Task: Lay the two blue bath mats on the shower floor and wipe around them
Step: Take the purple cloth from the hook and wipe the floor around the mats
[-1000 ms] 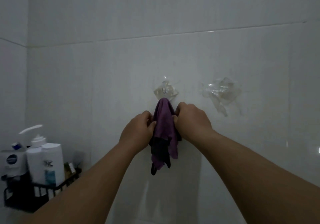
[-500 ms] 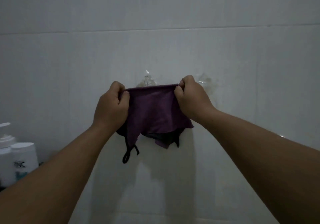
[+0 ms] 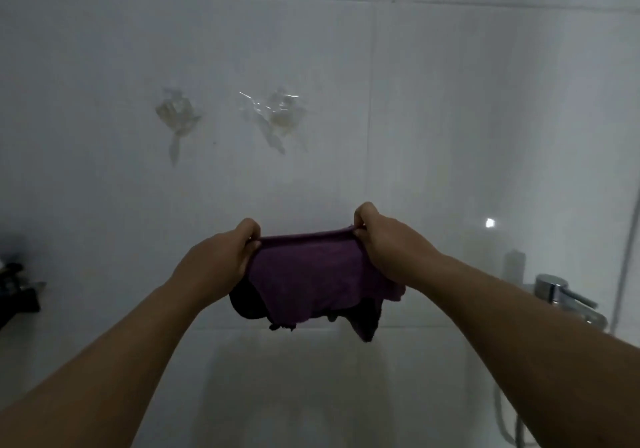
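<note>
One purple cloth (image 3: pixel 308 281) is held spread before the tiled wall (image 3: pixel 450 118).
Its top edge is pinched by left hand (image 3: pixel 221 260) and right hand (image 3: pixel 384 243), below two clear hooks (image 3: pixel 176 116); no writing is legible.

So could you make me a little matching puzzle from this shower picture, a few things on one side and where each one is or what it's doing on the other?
Things:
1. purple cloth
2. clear hooks
3. chrome tap
4. left hand

Places or states:
A. stuck on the tiled wall, with nothing hanging on them
B. pinching the cloth's top left corner
C. stretched out between both hands
D. at the right edge, low on the wall

Pairs: 1-C, 2-A, 3-D, 4-B
</note>
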